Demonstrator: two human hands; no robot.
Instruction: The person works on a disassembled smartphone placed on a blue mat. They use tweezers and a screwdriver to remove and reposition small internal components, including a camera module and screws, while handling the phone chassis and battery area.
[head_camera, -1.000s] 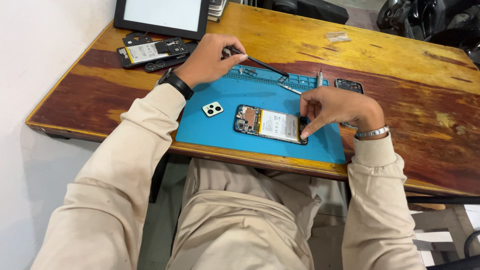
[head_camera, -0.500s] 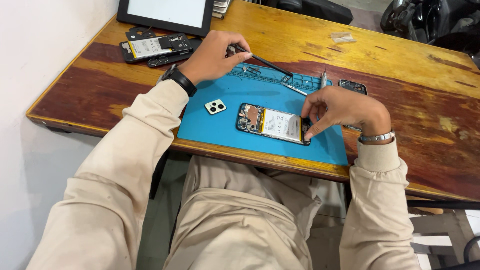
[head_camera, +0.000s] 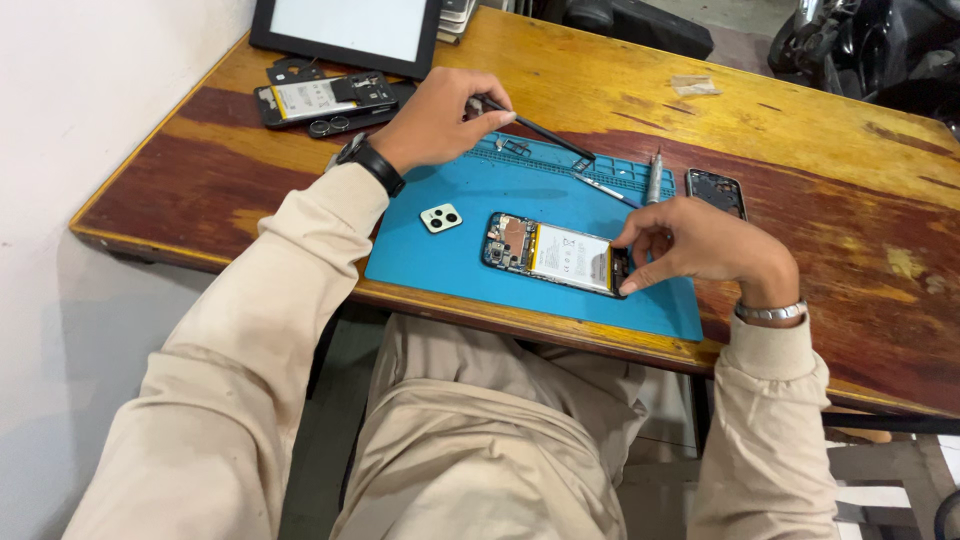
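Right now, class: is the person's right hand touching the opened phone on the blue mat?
Touching. The head view shows the right hand with fingertips pressed on the end of the opened phone.

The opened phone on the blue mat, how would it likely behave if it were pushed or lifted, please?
The opened phone lies flat, so it would probably slide, not roll or tip. With its battery and circuit board exposed, it looks fragile. The right hand steadies its lower end.

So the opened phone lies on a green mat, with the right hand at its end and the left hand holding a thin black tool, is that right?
Not quite: the mat is blue, not green, as the head view shows. The rest holds: the opened phone lies on it, the right hand is at its end, and the left hand holds a thin black tool.
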